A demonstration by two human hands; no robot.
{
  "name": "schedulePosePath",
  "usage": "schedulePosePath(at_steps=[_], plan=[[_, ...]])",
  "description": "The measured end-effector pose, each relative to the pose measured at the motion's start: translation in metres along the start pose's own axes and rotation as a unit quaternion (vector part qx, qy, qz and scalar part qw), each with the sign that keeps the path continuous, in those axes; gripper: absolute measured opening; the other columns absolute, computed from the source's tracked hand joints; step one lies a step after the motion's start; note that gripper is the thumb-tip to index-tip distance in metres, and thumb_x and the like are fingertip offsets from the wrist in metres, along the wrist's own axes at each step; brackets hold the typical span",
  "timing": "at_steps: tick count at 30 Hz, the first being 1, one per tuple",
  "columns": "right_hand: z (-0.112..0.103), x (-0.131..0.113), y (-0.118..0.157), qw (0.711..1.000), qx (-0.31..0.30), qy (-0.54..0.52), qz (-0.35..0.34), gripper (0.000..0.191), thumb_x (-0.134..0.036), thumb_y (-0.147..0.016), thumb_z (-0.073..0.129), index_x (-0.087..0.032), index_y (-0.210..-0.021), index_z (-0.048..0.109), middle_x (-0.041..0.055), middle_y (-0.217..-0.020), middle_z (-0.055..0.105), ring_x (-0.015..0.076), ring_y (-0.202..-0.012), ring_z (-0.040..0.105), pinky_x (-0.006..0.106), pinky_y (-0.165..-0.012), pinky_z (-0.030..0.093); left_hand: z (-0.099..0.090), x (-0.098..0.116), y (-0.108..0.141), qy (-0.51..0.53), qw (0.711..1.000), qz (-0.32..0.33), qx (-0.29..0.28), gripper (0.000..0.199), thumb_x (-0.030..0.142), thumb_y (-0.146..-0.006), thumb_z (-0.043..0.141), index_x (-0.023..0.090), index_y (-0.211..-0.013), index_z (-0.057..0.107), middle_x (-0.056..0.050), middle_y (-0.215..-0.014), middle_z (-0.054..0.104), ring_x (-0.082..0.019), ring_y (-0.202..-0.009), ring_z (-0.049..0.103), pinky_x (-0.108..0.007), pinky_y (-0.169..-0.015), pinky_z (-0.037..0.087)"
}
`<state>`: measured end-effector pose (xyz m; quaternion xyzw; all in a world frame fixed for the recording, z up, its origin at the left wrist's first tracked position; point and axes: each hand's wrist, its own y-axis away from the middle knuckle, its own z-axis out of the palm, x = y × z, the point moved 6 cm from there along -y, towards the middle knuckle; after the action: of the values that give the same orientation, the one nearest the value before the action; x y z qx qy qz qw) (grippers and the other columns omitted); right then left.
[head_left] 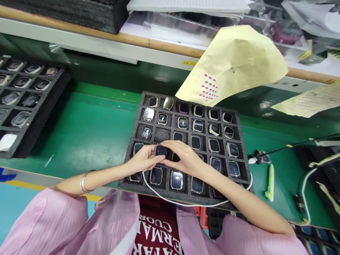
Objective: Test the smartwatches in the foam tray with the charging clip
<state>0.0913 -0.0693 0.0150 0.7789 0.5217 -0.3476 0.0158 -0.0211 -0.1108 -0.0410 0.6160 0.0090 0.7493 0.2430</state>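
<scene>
A smartwatch (160, 151) with a dark screen and purple case is held between my two hands over a black foam tray (162, 134). My left hand (143, 158) pinches its left side. My right hand (184, 156) grips it from the right, with the thumb on its lower edge. A white cable (170, 201) runs from under my left fingers, along the tray's near side, to the right; its end is hidden. Several other watches sit in the tray's compartments, some with lit screens, such as this watch (162, 119). One compartment just above my hands holds no watch.
Another foam tray of watches (29, 131) stands at the left of the green bench (92, 124). A light-green box cutter (270, 182) lies to the right, near cables. Yellow paper (239, 63) hangs from the shelf over the tray's far side. Black foam (79, 16) lies on the shelf.
</scene>
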Motion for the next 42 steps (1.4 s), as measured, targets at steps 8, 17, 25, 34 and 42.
schedulePosePath(at_steps=[8,17,25,34,42], plan=[[0.002,-0.001,0.005,0.997,0.054,-0.048,-0.003,0.039,-0.030,-0.082,0.070,-0.014,-0.115,0.055,0.0127,-0.102,0.067,0.0249,-0.094,0.065,0.041,-0.081,0.057,0.004,0.008,0.003,0.034,0.999,-0.011,-0.015,0.038,0.046,-0.077,0.068,0.013,-0.078,0.049,0.012,-0.042,0.034,-0.002,-0.033,0.025,-0.016,-0.032,0.015],[0.004,-0.001,0.006,0.995,0.066,-0.070,-0.010,0.040,-0.030,-0.081,0.072,-0.014,-0.113,0.054,0.0122,-0.098,0.067,0.0238,-0.089,0.066,0.040,-0.076,0.057,0.003,0.003,0.003,0.044,0.999,-0.002,-0.012,0.034,0.040,-0.076,0.069,0.012,-0.082,0.052,0.006,-0.060,0.042,-0.003,-0.046,0.031,-0.017,-0.040,0.021],[0.006,0.001,0.007,0.996,0.068,-0.054,-0.002,0.039,-0.031,-0.081,0.071,-0.015,-0.113,0.055,0.0115,-0.097,0.068,0.0252,-0.090,0.066,0.043,-0.080,0.056,0.001,0.000,0.002,0.025,1.000,0.006,-0.012,0.031,0.038,-0.078,0.066,0.012,-0.087,0.052,0.005,-0.065,0.043,-0.005,-0.050,0.031,-0.018,-0.043,0.023],[0.004,-0.002,0.006,0.997,0.072,-0.034,-0.022,0.038,-0.030,-0.082,0.070,-0.014,-0.112,0.054,0.0114,-0.096,0.067,0.0244,-0.089,0.064,0.043,-0.080,0.055,0.000,-0.003,0.002,-0.011,1.000,0.011,-0.004,0.031,0.039,-0.080,0.063,0.012,-0.093,0.053,0.005,-0.064,0.042,-0.006,-0.052,0.032,-0.018,-0.043,0.024],[0.003,0.000,0.004,0.997,0.064,-0.029,-0.018,0.037,-0.033,-0.082,0.069,-0.017,-0.112,0.055,0.0102,-0.098,0.066,0.0241,-0.091,0.062,0.042,-0.083,0.053,0.000,-0.007,0.001,0.005,1.000,0.001,-0.009,0.032,0.043,-0.080,0.063,0.014,-0.086,0.049,0.008,-0.060,0.039,-0.005,-0.046,0.029,-0.020,-0.043,0.024]])
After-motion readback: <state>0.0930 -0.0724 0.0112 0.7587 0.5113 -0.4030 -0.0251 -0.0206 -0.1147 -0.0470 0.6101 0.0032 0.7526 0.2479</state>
